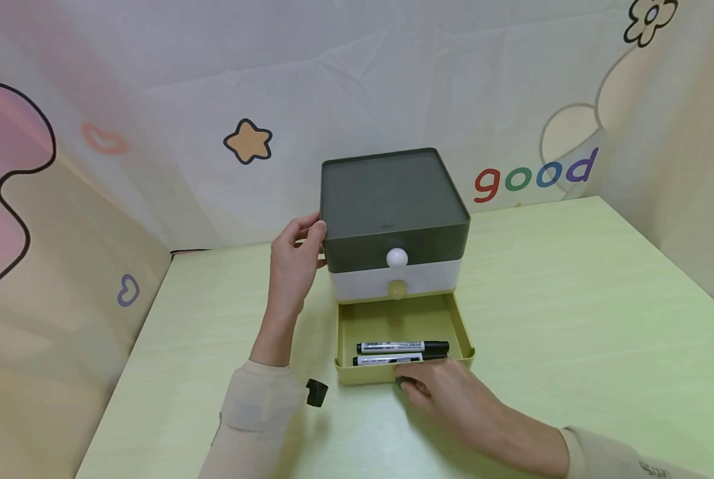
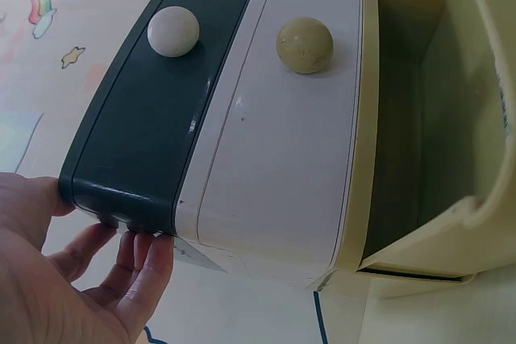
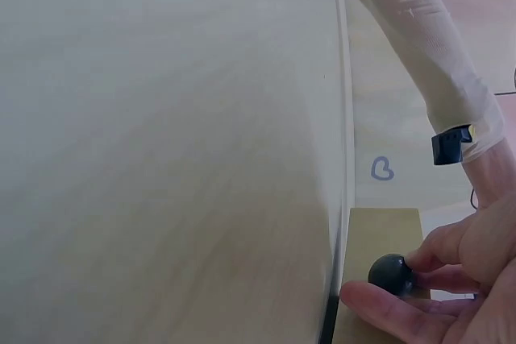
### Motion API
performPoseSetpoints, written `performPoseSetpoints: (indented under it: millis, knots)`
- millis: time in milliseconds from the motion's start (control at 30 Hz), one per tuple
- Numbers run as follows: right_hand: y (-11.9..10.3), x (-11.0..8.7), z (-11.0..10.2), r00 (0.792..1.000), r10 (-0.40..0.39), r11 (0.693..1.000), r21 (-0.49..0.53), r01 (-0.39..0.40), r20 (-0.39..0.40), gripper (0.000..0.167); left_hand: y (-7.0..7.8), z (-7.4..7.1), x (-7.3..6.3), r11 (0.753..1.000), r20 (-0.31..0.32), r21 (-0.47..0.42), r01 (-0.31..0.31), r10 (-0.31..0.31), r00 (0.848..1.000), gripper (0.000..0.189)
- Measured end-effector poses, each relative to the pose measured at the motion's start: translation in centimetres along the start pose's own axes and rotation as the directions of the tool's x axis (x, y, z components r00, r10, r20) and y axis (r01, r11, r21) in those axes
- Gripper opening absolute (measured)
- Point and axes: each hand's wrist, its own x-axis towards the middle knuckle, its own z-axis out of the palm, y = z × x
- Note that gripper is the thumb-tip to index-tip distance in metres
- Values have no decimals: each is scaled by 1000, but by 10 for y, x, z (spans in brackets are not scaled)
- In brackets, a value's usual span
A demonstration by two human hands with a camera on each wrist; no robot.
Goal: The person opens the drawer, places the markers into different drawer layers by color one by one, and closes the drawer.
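Observation:
A small drawer chest [image 1: 395,193] has a dark green top tier, a white middle tier and an olive-yellow bottom drawer [image 1: 404,313] pulled out toward me. In that drawer two markers with black caps [image 1: 404,346] lie side by side along the front wall. My right hand [image 1: 458,399] is at the drawer's front, and the right wrist view shows its thumb and fingers pinching a dark green round knob [image 3: 391,274]. My left hand [image 1: 297,263] touches the left side of the top tier, thumb near the upper edge, fingertips [image 2: 157,259] against the side.
A white knob [image 1: 396,258] and an olive knob [image 1: 397,289] stick out from the two upper tiers. The chest stands on a pale green table [image 1: 572,299]. Behind it hangs a printed cloth backdrop [image 1: 357,80]. A black clip-like piece [image 1: 317,392] shows beside the left sleeve.

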Motion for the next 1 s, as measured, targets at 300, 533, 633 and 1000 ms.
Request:
performPoseSetpoints:
  millis: [300,533,633,1000]
  knots:
    - [7,10,-1,1000,-10,1000,-25,10,-15,9,-1,0,0,1000,-1,0,3,-3,1000,35]
    - [14,20,-1,999,-20,999,-36,19,-33,9,0,0,-1,1000,-3,3,9,-9,1000,35]
    - [16,24,-1,999,-15,999,-31,14,-28,9,1,0,-1,1000,-7,2,9,-9,1000,35]
    - [26,37,-3,999,1,999,-46,-2,-36,12,0,1,0,1000,-7,-2,21,-21,1000,35]
